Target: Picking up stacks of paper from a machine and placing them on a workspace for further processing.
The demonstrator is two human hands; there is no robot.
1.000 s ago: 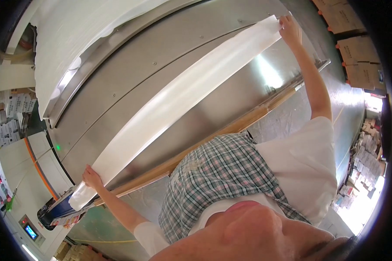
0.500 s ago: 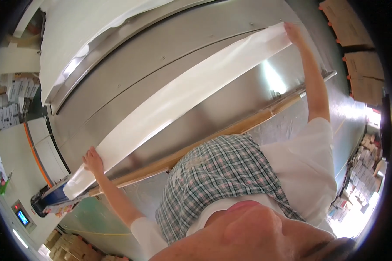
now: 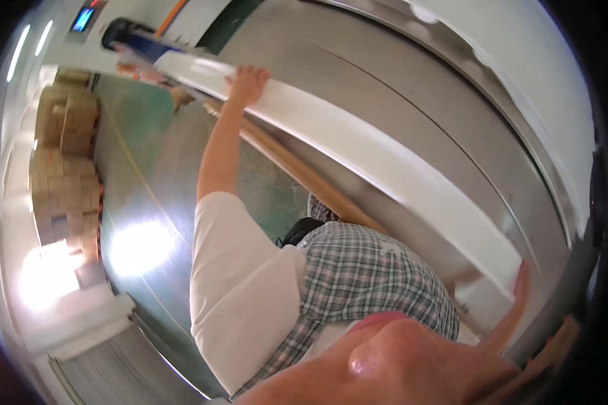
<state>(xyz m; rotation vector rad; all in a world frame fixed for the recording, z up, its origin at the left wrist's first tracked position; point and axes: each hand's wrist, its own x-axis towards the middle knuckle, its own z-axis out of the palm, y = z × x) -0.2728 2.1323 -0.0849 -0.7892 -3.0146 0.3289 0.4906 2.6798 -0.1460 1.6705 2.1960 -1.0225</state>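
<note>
A long white strip (image 3: 385, 169) lies stretched across a steel table (image 3: 385, 88), running from upper left to lower right. My left hand (image 3: 246, 81) grips the strip's far end at the top, with the arm fully reached out. At the lower right my right hand (image 3: 516, 297) holds the other end, its fingers lying flat along the strip's edge. I wear a white T-shirt and a plaid apron (image 3: 365, 277), and my body leans against the table's wooden edge rail (image 3: 304, 175).
A wide white sheet (image 3: 520, 74) covers the table's far side. A blue machine part (image 3: 125, 34) and a small lit screen (image 3: 83, 19) sit past the table's left end. Stacked cardboard boxes (image 3: 64, 135) stand on the green floor (image 3: 155, 155) at left.
My head has swung round, so the table now runs the other way in view. Both hands remain at the strip's ends, and the strip lies closer to the table's near edge.
</note>
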